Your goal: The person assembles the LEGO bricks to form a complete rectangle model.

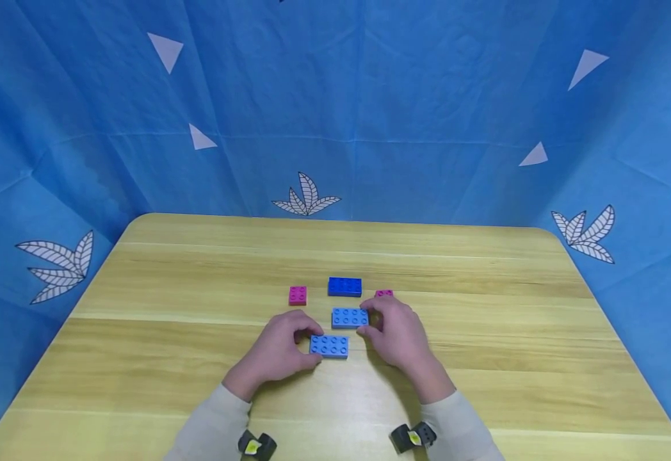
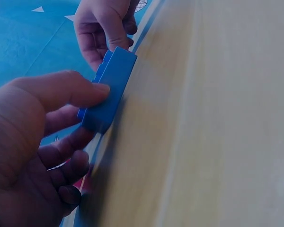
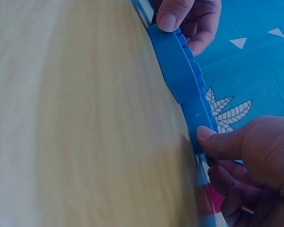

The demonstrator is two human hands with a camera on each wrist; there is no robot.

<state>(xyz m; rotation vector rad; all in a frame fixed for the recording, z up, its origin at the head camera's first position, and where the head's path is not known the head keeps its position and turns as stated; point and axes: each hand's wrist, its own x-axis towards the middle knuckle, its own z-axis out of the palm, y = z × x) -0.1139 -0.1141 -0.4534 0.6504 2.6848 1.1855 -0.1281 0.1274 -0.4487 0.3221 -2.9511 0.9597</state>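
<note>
My left hand [image 1: 282,346] pinches the left end of a light blue toy brick [image 1: 330,346] between thumb and fingers; the left wrist view shows that brick [image 2: 111,90] from its side. Slightly farther back, my right hand [image 1: 396,330] grips the right end of a second light blue brick [image 1: 348,317]. In the right wrist view the thumb of the right hand [image 3: 260,156] presses on the side of this brick [image 3: 197,118]. The two bricks lie apart in the head view, one nearer me than the other, studs up.
Behind them sits a dark blue brick [image 1: 344,287]. A small pink brick [image 1: 298,295] lies to its left, and another pink brick [image 1: 384,293] is partly hidden behind the right hand. The wooden table [image 1: 139,307] ends at a blue patterned cloth [image 1: 335,96].
</note>
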